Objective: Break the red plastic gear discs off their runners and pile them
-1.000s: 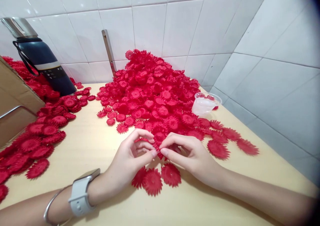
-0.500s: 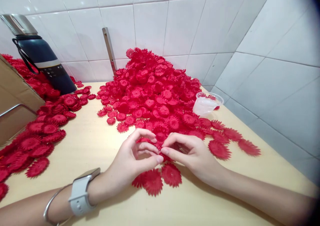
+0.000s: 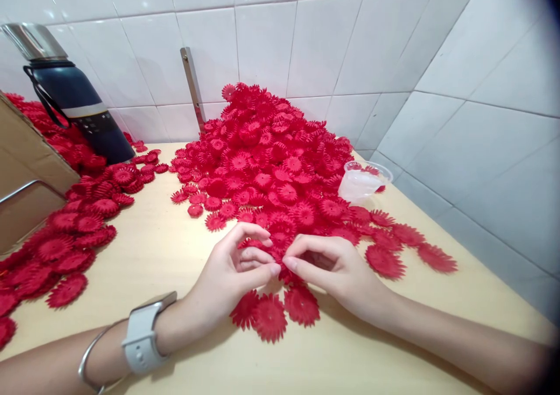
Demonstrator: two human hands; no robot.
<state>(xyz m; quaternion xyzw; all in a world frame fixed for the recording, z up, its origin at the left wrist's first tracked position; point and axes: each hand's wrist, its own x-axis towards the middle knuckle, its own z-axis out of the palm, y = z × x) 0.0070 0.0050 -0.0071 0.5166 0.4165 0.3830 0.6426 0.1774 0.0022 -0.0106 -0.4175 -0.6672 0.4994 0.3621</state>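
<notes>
Left hand (image 3: 227, 278) and right hand (image 3: 335, 266) meet fingertip to fingertip over the near edge of the table (image 3: 166, 255). Both are curled into a pinch: thumb and forefinger of each closed on one small red flower piece (image 3: 279, 255) held between them, the other fingers loosely bent. The piece is mostly hidden by the fingers; its exact shape cannot be made out. It sits just above the tabletop, in front of the big pile, with three flat petal discs (image 3: 273, 313) lying directly under the hands.

The left wrist carries a white watch (image 3: 142, 336) and a thin metal bangle (image 3: 90, 360).

The parts look like moulded plastic or stiff fabric: round, red, fringed edges like daisy heads, some flat, some with a raised centre. The main heap (image 3: 266, 150) is piled against the white glossy tiled wall (image 3: 306, 39). Single flat discs (image 3: 385, 261) lie scattered to the right of the hands. A second spread of red pieces (image 3: 65, 243) runs along the left side.

The table is pale wood-look laminate, smooth.

Containers: a clear plastic cup (image 3: 363, 180) lies tipped at the right edge of the heap, contents unclear. A cardboard box (image 3: 26, 173) stands at far left. A dark blue flask with a steel cap (image 3: 74, 106) stands behind it near the wall. A metal strip (image 3: 192, 88) leans on the tiles.
</notes>
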